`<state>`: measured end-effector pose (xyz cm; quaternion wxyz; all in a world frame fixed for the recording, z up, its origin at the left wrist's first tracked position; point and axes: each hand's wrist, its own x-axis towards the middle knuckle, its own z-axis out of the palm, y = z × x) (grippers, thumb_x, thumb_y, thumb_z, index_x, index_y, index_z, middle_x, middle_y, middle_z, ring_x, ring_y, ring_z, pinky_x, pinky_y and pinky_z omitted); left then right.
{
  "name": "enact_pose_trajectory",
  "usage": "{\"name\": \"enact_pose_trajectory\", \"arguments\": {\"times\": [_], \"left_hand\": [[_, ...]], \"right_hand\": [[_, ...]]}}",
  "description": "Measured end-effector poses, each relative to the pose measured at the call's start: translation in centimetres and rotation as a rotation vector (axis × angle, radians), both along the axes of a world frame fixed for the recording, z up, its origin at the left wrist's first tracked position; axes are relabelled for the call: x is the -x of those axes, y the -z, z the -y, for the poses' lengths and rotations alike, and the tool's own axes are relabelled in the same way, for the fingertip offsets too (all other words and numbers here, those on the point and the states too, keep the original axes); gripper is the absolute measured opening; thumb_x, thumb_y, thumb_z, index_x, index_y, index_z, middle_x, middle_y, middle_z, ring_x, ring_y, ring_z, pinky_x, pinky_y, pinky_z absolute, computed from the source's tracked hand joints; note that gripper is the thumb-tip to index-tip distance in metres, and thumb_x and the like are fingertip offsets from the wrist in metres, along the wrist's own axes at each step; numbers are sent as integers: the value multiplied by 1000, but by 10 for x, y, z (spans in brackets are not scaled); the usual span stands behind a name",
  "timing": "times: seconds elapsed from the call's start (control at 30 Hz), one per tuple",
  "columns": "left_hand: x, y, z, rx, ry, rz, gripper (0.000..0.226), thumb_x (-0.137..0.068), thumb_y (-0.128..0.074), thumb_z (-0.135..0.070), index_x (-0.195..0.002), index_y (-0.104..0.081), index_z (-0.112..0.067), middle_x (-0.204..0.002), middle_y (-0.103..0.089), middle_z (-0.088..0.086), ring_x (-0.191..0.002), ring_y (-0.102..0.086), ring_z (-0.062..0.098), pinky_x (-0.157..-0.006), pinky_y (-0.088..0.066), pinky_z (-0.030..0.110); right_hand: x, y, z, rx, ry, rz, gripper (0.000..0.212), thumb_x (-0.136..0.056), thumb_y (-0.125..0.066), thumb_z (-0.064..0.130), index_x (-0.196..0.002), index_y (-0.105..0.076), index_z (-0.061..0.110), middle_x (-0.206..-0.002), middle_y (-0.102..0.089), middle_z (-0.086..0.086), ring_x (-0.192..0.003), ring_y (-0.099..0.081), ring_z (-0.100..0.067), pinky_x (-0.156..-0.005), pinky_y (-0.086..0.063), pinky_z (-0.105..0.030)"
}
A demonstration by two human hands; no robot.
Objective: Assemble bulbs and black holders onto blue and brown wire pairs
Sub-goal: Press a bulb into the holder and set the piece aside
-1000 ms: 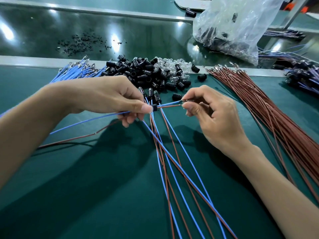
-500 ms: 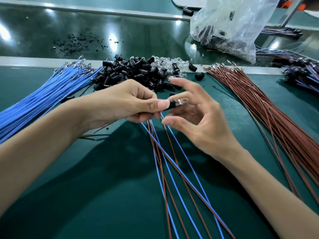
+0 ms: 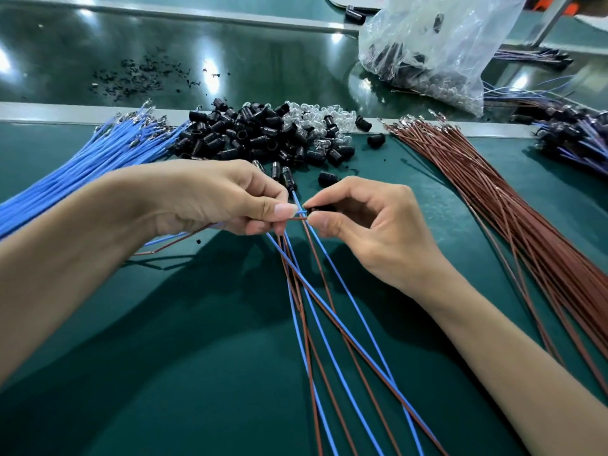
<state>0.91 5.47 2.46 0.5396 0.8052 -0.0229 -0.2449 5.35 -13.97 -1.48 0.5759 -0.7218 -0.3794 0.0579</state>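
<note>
Head view: the left hand [image 3: 210, 195] pinches a thin blue-and-brown wire pair [image 3: 301, 216] between thumb and forefinger, and the right hand [image 3: 368, 225] grips a small black plastic holder [image 3: 320, 208] at the wire ends. Both sit just in front of the heap of black holders and clear glass bulbs [image 3: 269, 133] on the green mat [image 3: 164, 373].

Matt green mat [image 3: 197, 373]; glossy clear plastic bag [image 3: 437, 44].

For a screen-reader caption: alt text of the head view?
Left hand pinches a blue-and-brown wire pair entering a black holder gripped by the right hand, above a green mat with loose holders.
</note>
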Motion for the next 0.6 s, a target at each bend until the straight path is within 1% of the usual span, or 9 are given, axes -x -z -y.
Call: {"name": "enact_pose_trajectory", "arguments": {"times": [0.07,0.13,0.23,0.3,0.37,0.43,0.47,0.53,0.6], "left_hand": [[-1,0,1,25,-32,6,25,-68,-62,-38,-58,-63,-16,-46,-46,-4,-42,-32,5,-39,-23,8],[-2,0,3,48,-73,44,27,-69,-59,-38,-64,-62,-12,-49,-50,-3,-42,-38,5,-39,-31,8],[1,-5,4,73,-67,110,27,-71,-60,-39,-70,-67,-12,-59,-64,1,-53,-58,10,-53,-48,12],[3,-8,7,87,12,142,27,-75,-59,-37,-75,-71,-13,-68,-71,4,-64,-67,12,-62,-52,15],[6,-10,14,87,93,150,28,-79,-57,-38,-80,-73,-15,-75,-74,5,-72,-70,13,-69,-54,20],[4,-10,21,63,171,140,32,-83,-55,-39,-85,-73,-13,-80,-75,4,-77,-71,15,-75,-54,29],[3,-11,22,38,209,122,35,-84,-54,-40,-86,-73,-11,-79,-75,4,-76,-71,16,-75,-54,29],[-1,-13,19,-42,249,97,39,-83,-53,-42,-83,-73,-8,-72,-74,5,-69,-70,15,-65,-51,17],[-6,-14,12,-121,194,149,38,-80,-55,-46,-77,-73,-12,-63,-70,2,-60,-65,10,-58,-43,10]], "right_hand": [[0,-1,-1,-30,3,-43,15,-79,-72,11,-85,-69,23,-71,-68,10,-65,-65,-2,-67,-54,-20],[-1,-3,-2,-96,49,-109,16,-81,-71,4,-86,-69,19,-67,-68,10,-63,-63,-1,-65,-50,-14],[-4,-7,-1,-301,128,-416,18,-78,-69,12,-95,-63,14,-67,-68,4,-60,-60,-5,-63,-49,-16],[-8,-10,-5,-429,154,-624,21,-81,-66,12,-101,-57,12,-66,-65,2,-58,-59,-7,-60,-49,-17],[-13,-14,-12,-424,187,-717,16,-87,-64,8,-101,-56,11,-67,-64,2,-58,-59,-7,-58,-50,-17],[-20,-20,-21,-252,207,-666,11,-89,-65,10,-98,-59,11,-63,-64,6,-58,-59,-7,-57,-50,-17],[-23,-23,-26,-140,202,-600,9,-88,-67,11,-95,-62,12,-61,-64,7,-57,-59,-6,-57,-50,-18],[-29,-26,-33,99,208,-385,12,-84,-72,15,-95,-67,16,-63,-64,5,-57,-58,-7,-62,-49,-20],[-30,-22,-38,347,245,-98,21,-81,-74,19,-102,-70,20,-70,-66,1,-64,-59,-10,-67,-47,-19]]}}
